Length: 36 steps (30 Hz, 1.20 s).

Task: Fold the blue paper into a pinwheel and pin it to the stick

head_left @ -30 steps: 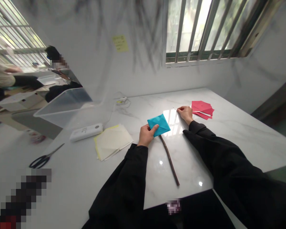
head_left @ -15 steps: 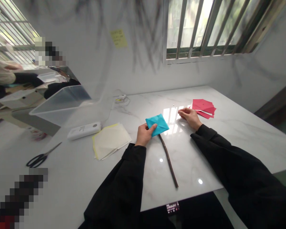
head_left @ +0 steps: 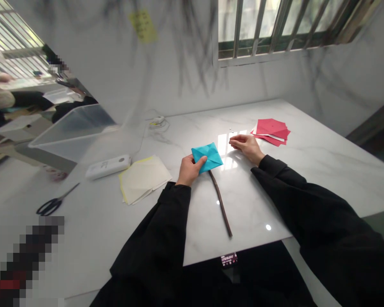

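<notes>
A folded blue paper square [head_left: 213, 154] with diagonal creases is pinched in my left hand [head_left: 189, 169], the thumb lying across its front. Below it a thin dark brown stick [head_left: 222, 204] runs across the table toward me; its upper end is hidden behind the paper. My right hand [head_left: 248, 147] hovers or rests to the right of the paper, its fingers pressed together; whether anything small is between the fingertips is hidden. Just beyond this hand lies a pile of red paper pieces [head_left: 272, 127], with a white edge showing among them.
Left of my left arm are a stack of cream paper sheets [head_left: 144, 179], a white power-bank-like device [head_left: 109, 166] and black-handled scissors [head_left: 56, 204]. A clear plastic bin [head_left: 73, 132] stands farther left. A thin cable [head_left: 158, 122] lies by the wall. Another person sits at far left.
The view has tilted down slightly, so everything appears higher in the picture. My left hand keeps its hold on the blue paper; my right hand's fingers stay together.
</notes>
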Motion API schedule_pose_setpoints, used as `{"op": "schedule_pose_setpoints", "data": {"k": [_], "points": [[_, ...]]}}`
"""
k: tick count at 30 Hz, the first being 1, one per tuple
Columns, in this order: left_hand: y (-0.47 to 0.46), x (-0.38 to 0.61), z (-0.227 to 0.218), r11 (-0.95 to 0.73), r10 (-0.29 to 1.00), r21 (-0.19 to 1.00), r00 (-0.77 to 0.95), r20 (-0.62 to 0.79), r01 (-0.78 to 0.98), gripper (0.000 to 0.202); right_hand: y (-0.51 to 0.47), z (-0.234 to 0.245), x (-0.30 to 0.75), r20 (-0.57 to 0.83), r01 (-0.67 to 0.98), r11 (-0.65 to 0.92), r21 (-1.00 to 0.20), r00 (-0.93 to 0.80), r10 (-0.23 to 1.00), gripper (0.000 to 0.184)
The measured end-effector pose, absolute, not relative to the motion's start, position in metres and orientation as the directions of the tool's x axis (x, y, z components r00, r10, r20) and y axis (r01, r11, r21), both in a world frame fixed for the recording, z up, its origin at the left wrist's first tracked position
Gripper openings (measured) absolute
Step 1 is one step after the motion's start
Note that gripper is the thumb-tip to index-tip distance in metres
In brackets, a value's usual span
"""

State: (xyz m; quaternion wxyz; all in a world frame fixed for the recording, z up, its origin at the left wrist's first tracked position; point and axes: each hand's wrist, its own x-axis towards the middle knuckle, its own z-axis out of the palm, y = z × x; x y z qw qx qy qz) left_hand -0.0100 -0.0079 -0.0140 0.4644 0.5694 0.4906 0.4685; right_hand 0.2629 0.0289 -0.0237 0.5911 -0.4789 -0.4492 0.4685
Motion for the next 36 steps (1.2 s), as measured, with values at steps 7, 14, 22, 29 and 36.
{"op": "schedule_pose_setpoints", "data": {"k": [7,14,22,29,36], "points": [[-0.006,-0.011,-0.017,-0.119,0.992,0.978,-0.008,0.122,0.171,0.046,0.019,-0.02,0.255,0.147,-0.067,0.154,-0.986,0.1,0.984,0.05],[-0.009,-0.01,-0.012,-0.102,0.995,0.99,0.026,0.1,0.102,0.054,-0.014,-0.013,0.218,0.3,-0.018,0.304,-0.952,-0.236,0.924,0.044],[-0.01,-0.012,-0.013,-0.099,0.993,0.988,0.07,0.091,0.12,0.053,-0.019,-0.017,0.202,0.312,0.019,0.33,-0.944,-0.281,0.908,0.036],[-0.015,-0.01,-0.007,-0.165,0.981,0.973,0.13,0.145,0.161,0.052,-0.02,-0.02,0.198,0.323,0.027,0.341,-0.94,-0.252,0.912,0.037],[-0.019,-0.008,-0.004,-0.168,0.976,0.972,0.164,0.141,0.163,0.051,-0.022,-0.02,0.197,0.354,0.087,0.377,-0.922,-0.204,0.913,0.033]]}}
